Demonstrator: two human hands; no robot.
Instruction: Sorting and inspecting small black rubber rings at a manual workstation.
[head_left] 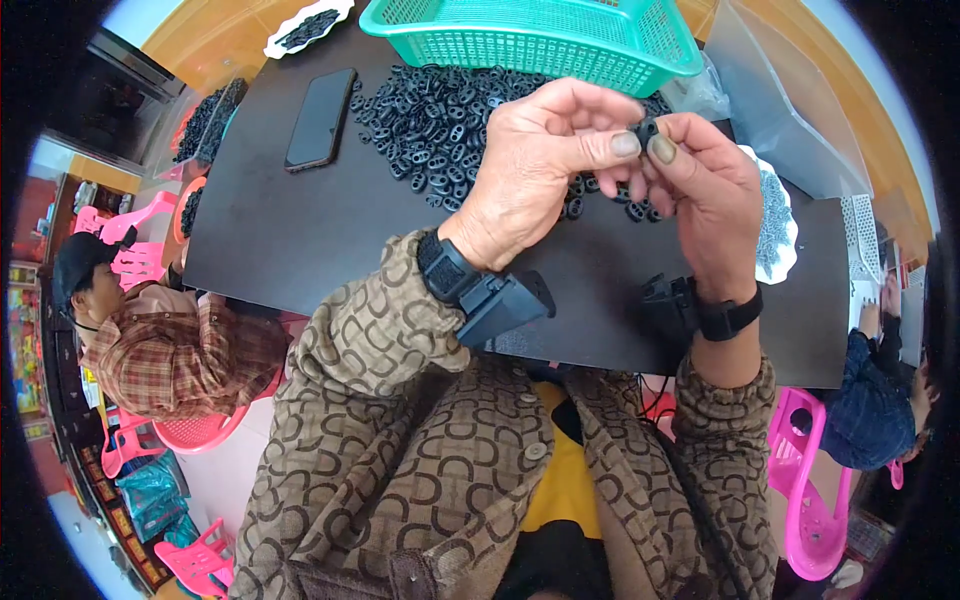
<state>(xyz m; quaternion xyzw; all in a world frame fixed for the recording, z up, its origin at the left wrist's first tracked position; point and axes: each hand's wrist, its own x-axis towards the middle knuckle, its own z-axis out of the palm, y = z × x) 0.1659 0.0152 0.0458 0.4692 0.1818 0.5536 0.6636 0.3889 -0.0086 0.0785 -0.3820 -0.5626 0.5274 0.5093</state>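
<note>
A small black plastic clip (646,130) is pinched between the fingertips of both hands above a matte black desk (300,240). From left: one dark phone (321,118) lies flat, a loose heap of black clips (430,125) spreads beside it, and one teal lattice basket (540,35) sits behind. The left hand (545,160) and right hand (705,190) each grip the clip. A white dish (785,235) holds more dark pieces at right.
</note>
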